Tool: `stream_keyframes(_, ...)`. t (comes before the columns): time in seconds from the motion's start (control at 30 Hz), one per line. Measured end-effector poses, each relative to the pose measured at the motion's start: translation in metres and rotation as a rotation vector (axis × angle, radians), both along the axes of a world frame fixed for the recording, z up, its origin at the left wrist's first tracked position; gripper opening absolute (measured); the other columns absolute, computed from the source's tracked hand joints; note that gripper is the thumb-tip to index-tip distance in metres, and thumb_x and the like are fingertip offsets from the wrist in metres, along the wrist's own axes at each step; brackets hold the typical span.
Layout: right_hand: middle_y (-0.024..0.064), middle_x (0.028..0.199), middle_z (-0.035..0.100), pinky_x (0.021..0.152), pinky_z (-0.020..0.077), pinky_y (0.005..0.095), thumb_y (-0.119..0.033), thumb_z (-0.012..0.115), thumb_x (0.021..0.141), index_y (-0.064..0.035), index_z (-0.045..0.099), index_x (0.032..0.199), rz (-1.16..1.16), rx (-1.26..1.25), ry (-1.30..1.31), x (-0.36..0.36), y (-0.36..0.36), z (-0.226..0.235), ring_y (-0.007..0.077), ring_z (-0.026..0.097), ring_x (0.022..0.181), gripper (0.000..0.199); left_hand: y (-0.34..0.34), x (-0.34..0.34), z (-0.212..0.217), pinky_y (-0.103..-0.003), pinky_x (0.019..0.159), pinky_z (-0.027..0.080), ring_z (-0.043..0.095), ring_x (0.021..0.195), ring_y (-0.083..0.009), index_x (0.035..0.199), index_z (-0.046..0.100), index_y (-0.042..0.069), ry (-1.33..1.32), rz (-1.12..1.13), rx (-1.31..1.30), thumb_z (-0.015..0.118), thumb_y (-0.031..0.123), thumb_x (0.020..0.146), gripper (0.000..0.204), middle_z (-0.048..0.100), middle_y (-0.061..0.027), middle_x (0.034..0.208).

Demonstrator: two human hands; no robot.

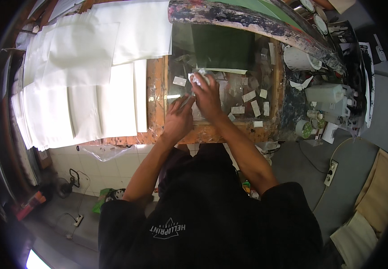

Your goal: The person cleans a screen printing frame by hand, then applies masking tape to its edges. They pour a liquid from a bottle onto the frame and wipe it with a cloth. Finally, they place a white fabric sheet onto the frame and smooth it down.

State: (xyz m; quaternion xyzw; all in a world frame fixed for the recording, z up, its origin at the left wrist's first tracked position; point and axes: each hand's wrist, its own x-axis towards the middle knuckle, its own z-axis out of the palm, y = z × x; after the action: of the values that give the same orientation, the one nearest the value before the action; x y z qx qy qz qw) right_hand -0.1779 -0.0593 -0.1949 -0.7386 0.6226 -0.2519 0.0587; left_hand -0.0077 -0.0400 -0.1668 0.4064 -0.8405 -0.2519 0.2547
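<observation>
My right hand (208, 96) is closed round a crumpled white wad (199, 77), which looks like cloth or tissue. It rests on a glass pane (212, 114) set in a worn wooden frame. Just to its left, my left hand (179, 117) lies on the same pane, fingers stretched forward; I make out nothing in it. Small white pieces of tape or paper (249, 96) are scattered over the glass, mostly right of my hands. Beyond the wad lies a dark green sheet (224, 47) with a pale strip along its near edge.
Overlapping stacks of white sheets (82, 67) cover the left side. A paint-stained beam (252, 22) crosses the far edge. At right stand a white bucket (298, 58), a translucent jug (326, 94) and small jars (305, 129). A power strip (331, 174) with cables lies lower right.
</observation>
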Motion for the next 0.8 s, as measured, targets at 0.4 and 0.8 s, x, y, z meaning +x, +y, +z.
stream_keyframes(0.4,0.0106,0.155,0.045,0.113,0.038,0.0566,-0.024,0.069,0.088,-0.0151,0.066,0.13,0.49,0.308,0.315,-0.077,0.078,0.027,0.0346,0.042,0.143,0.043,0.015,-0.036,-0.005,-0.053,0.123,0.026,0.042,0.143,-0.0421,0.151,0.036,-0.003,-0.176,-0.155,-0.076,0.056,0.012,0.098,0.058,0.047,-0.0228,0.152)
stream_keyframes(0.8,0.0101,0.095,0.07,0.086,0.0462,0.0417,-0.026,0.064,0.095,-0.0039,0.071,0.092,-0.225,-0.192,-0.57,0.033,-0.032,0.051,0.0318,0.06,0.093,0.024,0.001,-0.05,0.024,-0.046,0.123,0.025,0.031,0.15,-0.0401,0.154,0.033,-0.005,0.259,0.258,0.436,0.042,0.031,0.108,0.059,0.033,-0.0287,0.159)
